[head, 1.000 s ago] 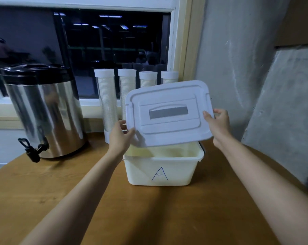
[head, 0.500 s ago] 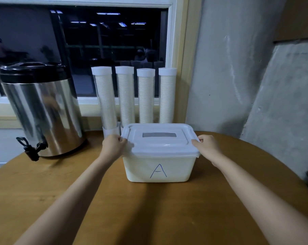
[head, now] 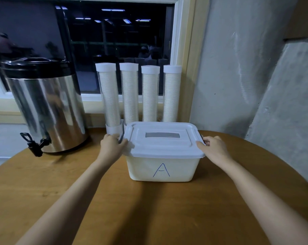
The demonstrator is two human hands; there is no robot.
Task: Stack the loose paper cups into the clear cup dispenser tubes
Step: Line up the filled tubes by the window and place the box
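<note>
Several clear dispenser tubes [head: 129, 92] with white caps stand in a row against the window sill, each filled with stacked white paper cups. In front of them sits a white plastic box [head: 161, 169] marked "A", its white lid [head: 163, 141] lying flat on top. My left hand [head: 112, 145] grips the dark latch at the lid's left end. At the lid's right end my right hand [head: 212, 147] grips the other latch. No loose cups are visible.
A steel drinks urn [head: 45, 110] with a black lid and tap stands at the back left of the round wooden table [head: 149, 209]. A concrete wall rises behind the table on the right.
The lid, held tilted above the open box a second ago, has come down flat onto the box. Both hands have shifted from the lid's edges to the side latches.
</note>
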